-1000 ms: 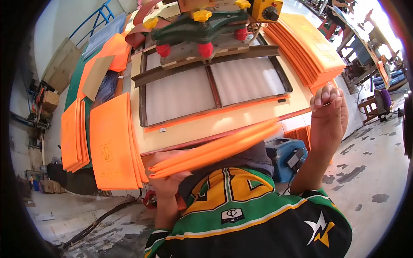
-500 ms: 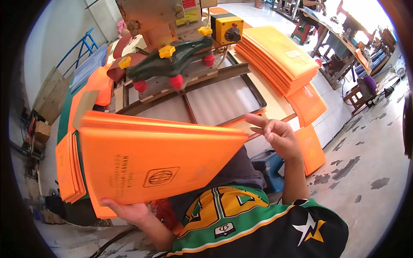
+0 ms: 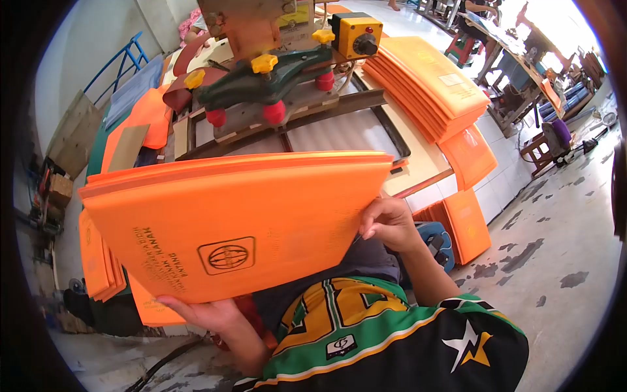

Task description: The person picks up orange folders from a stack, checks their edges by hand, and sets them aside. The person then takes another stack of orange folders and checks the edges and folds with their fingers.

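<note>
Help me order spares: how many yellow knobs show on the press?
3, in a row along the green bracket: left knob, middle knob, right knob. The press may hide more.

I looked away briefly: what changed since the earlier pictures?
The bundle of orange folders, first seen edge-on, is now tilted to show its printed face. The right hand has moved inward to the bundle's right edge; whether it grips is unclear. The left hand still holds the bundle; the press looks unchanged.
</note>
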Demonstrator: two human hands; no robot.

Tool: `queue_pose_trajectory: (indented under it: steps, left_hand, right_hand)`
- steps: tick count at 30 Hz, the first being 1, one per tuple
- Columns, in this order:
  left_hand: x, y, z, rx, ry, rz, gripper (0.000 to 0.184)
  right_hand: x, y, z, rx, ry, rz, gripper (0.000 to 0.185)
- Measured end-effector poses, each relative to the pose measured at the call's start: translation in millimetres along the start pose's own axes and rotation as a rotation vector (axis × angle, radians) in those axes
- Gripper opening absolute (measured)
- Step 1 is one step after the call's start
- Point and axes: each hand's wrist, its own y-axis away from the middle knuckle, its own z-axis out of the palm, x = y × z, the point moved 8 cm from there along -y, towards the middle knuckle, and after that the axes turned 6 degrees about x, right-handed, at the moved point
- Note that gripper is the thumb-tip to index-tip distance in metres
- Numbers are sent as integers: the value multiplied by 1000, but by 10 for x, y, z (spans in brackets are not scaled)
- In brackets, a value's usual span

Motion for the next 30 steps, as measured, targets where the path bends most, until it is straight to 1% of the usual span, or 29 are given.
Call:
queue_pose_trajectory:
  steps: [2,3,5,6,7,9,10,12,13,14,15,16,17,18,19,20,21,22,23,24,25,26,27,28,29,30]
  left_hand:
    - [-145,89,32,-286,99,-141,63]
    - [-139,121,-20,-273,80,-134,63]
    - [-224,152,-83,-190,49,-185,69]
    - [-212,139,-130,-145,-57,-141,70]
    - [-173,107,-182,-129,-76,-130,70]
    - [-131,59,-209,-271,-225,-136,69]
    - [-92,-38,-361,-260,-238,-135,69]
    - [-128,-141,-490,-506,-394,-184,70]
    - [-119,-125,-415,-507,-394,-184,70]
    - [-201,-44,-311,-569,-530,-267,72]
    - [-294,52,-252,-629,-666,-352,74]
    - [-369,132,-234,-656,-682,-425,78]
    - [-434,187,-202,-657,-681,-420,78]
    - [-443,168,-185,-576,-720,-299,79]
    - [-414,121,-176,-493,-756,-181,81]
    - [-409,100,-88,-493,-756,-181,81]
    - [-373,71,42,-472,-771,-183,85]
    - [-351,48,118,-450,-785,-184,90]
    - [-357,42,141,-450,-785,-184,90]
    - [-313,43,204,-485,-821,-79,92]
    - [-265,56,267,-518,-855,27,94]
    - [-276,95,303,-516,-856,30,94]
    - [-339,200,378,-575,-856,0,93]
    - [-405,305,437,-636,-857,-30,91]
    - [-484,417,488,-758,-876,-41,86]
    - [-548,526,534,-819,-889,-43,83]
  right_hand:
    - [88,76,1,82,-170,108,10]
    - [79,40,-33,189,-175,79,13]
    - [63,48,-150,345,-137,48,13]
    - [39,43,-205,377,-105,44,14]
    - [-9,24,-277,406,-70,38,14]
    - [-241,-68,-382,407,51,-12,15]
    - [-365,-128,-440,410,114,-36,16]
    - [-581,-226,-540,393,200,-60,18]
    - [-679,-273,-584,375,222,-64,19]
    - [-771,-331,-597,317,255,-46,21]
    - [-865,-388,-607,317,256,-46,21]
    - [-976,-462,-501,187,398,-93,23]
    - [-1077,-516,-384,55,539,-142,25]
    - [-1148,-587,-260,7,528,-130,25]
    - [-1191,-663,-202,8,527,-133,25]
    - [-1233,-720,-15,-168,575,-225,24]
    - [-1266,-726,163,-344,619,-316,23]
    - [-1297,-772,203,-344,619,-315,23]
    - [-1294,-776,309,-445,667,-326,21]
    - [-1276,-766,412,-547,714,-338,19]
    - [-1280,-791,461,-549,712,-339,19]
    - [-1261,-800,528,-580,721,-326,18]
    - [-1267,-803,613,-604,723,-346,17]
    - [-1274,-807,698,-627,726,-366,16]
    - [-1281,-811,782,-650,727,-386,16]
    - [-1295,-786,898,-747,769,-457,14]
